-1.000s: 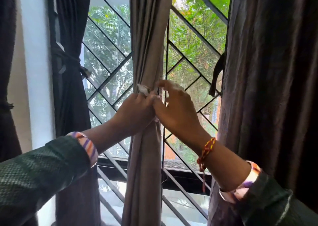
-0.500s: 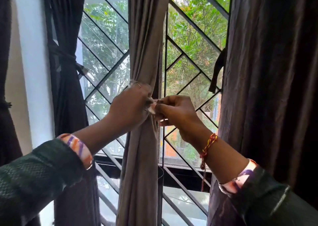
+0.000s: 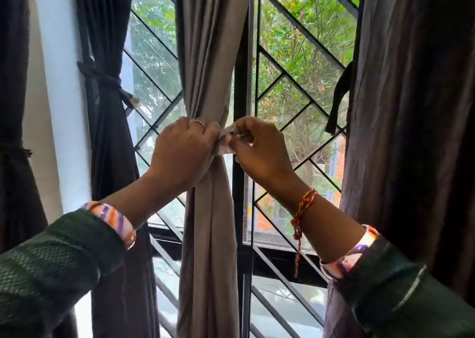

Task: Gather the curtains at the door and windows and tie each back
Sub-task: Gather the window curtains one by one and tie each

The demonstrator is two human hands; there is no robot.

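A grey-brown curtain (image 3: 210, 54) hangs gathered into a narrow bundle in front of the window's middle post. At its waist my left hand (image 3: 183, 152) and my right hand (image 3: 259, 150) meet, each pinching an end of a pale tie strip (image 3: 227, 139) that wraps the bundle. Left of it a dark curtain (image 3: 110, 157) hangs cinched by a dark tie (image 3: 102, 76). A wide dark curtain (image 3: 411, 106) on the right hangs loose, with a dark strap (image 3: 338, 101) dangling at its edge.
Behind the curtains is a window with a black diagonal grille (image 3: 295, 85) and green trees outside. A white wall strip (image 3: 59, 80) separates it from another tied dark curtain (image 3: 12, 144) at the far left.
Both hands dropped from higher on the bundle to its waist and drew slightly apart, pulling the pale tie ends sideways. The camera view shifted a little to the right.
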